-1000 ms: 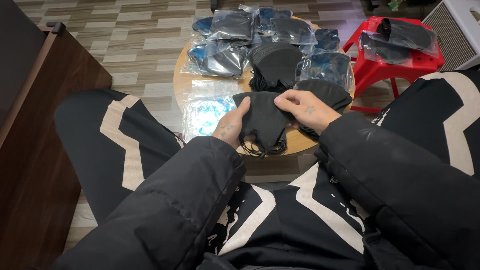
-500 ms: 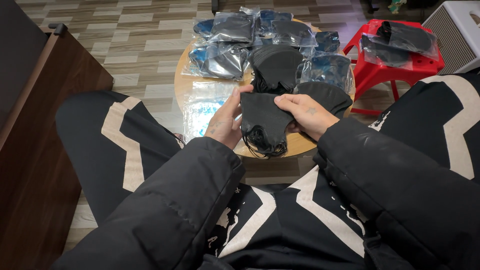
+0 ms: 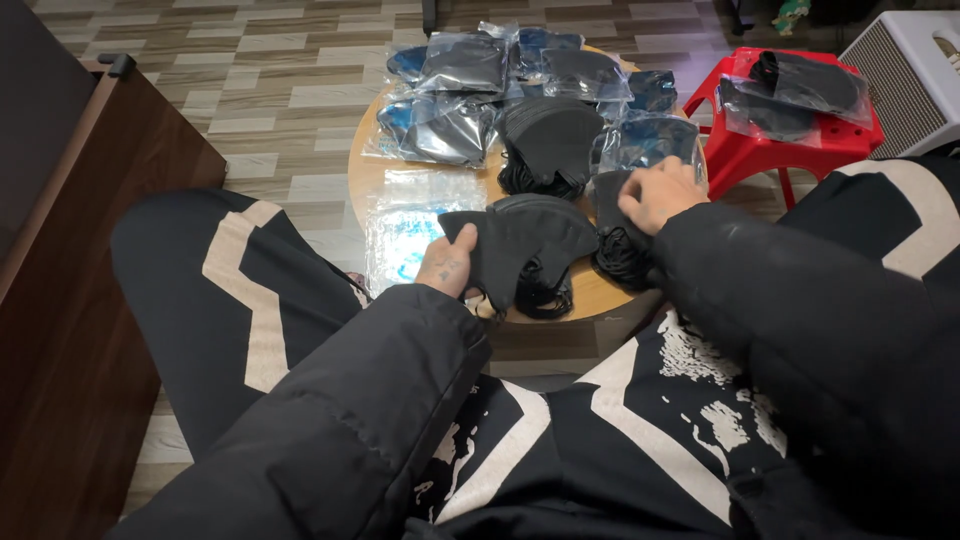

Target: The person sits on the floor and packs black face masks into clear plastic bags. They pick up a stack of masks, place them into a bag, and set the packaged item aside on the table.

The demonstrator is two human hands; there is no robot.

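Observation:
My left hand [image 3: 447, 262] grips a thin stack of black face masks [image 3: 525, 243] by its left edge, just above the round wooden table [image 3: 372, 180], with the ear loops hanging below. My right hand [image 3: 660, 193] has its fingers spread and rests on a loose pile of black masks [image 3: 615, 245] at the table's right edge. Another pile of black masks [image 3: 548, 140] lies in the middle of the table. A flat clear plastic bag [image 3: 405, 225] lies beside my left hand.
Several sealed clear bags of masks [image 3: 455, 100] cover the far half of the table. A red plastic stool [image 3: 760, 145] at the right carries more bagged masks [image 3: 795, 92]. A white box [image 3: 915, 70] stands behind it, and a dark wooden cabinet [image 3: 90, 300] stands at the left.
My right hand has let go of the held masks and moved right onto the loose pile. My left hand alone now holds the stack, lowered slightly.

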